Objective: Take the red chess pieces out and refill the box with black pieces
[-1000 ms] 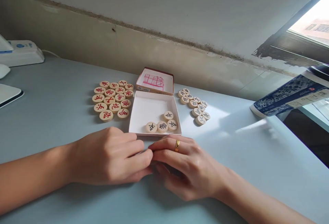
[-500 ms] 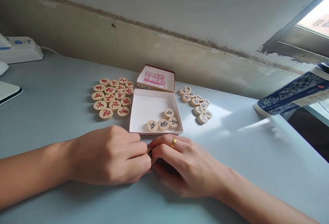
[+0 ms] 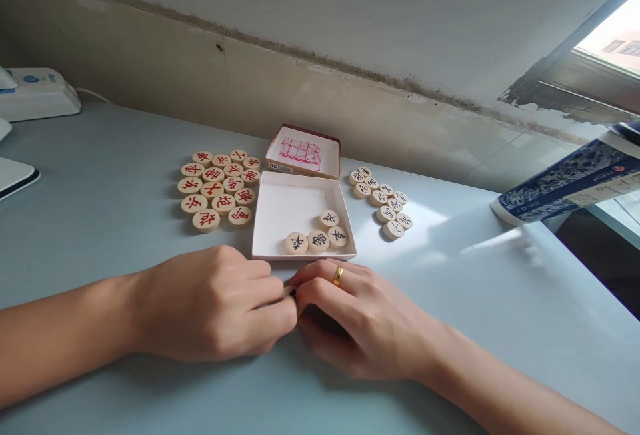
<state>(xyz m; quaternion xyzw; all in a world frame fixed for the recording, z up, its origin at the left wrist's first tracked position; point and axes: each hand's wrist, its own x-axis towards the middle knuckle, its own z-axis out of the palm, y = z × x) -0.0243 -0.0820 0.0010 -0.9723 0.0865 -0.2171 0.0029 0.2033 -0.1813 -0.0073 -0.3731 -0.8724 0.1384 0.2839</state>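
In front of the white box tray (image 3: pixel 273 256), a Chinese chess piece (image 3: pixel 290 291) with black marking is mostly covered by my fingers. My left hand (image 3: pixel 227 308) is closed against its left side. From the right, my right hand (image 3: pixel 350 318), with a gold ring, curls its fingers round the same piece. Inside the tray, several black-marked chess pieces (image 3: pixel 319 241) lie toward the near right corner. Red-marked pieces (image 3: pixel 213 189) are grouped left of the tray, and more black-marked pieces (image 3: pixel 386 214) lie to its right.
Behind the tray, the box lid (image 3: pixel 303 152) with pink scribbles lies against it. A blue patterned cylinder (image 3: pixel 570 175) stands at the right table edge. White devices (image 3: pixel 37 95) sit at the far left, and a wall (image 3: pixel 240 88) runs behind the table.
My left fingers have shifted slightly right over the chess piece, so less of its face shows. The right hand has barely moved, and the other pieces stay in place.
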